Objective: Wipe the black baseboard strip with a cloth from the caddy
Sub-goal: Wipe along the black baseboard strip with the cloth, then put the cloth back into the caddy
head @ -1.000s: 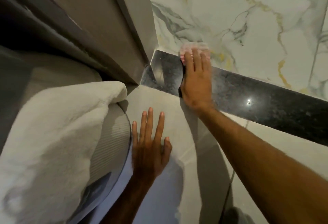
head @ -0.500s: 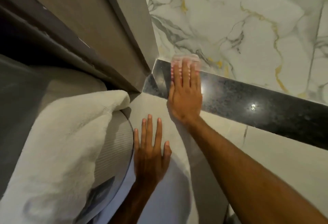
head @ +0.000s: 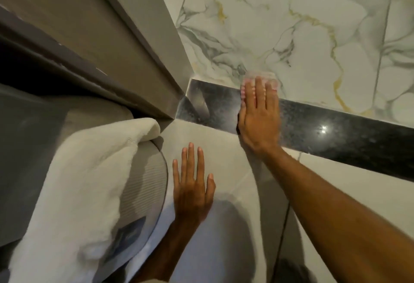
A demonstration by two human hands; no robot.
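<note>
Cloth (head: 261, 75): pale, pressed flat against black baseboard strip (head: 336, 136) near its left end, under straight fingers of right hand (head: 257, 119). Left hand (head: 192, 186): fingers straight, spread, palm down on floor tile (head: 224, 146).

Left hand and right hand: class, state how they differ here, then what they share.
The left hand lies flat on the floor tile; the right hand presses a pale pink cloth against the black baseboard strip. The left hand's fingers are spread; the right hand's are close together. Both have straight fingers.
</note>
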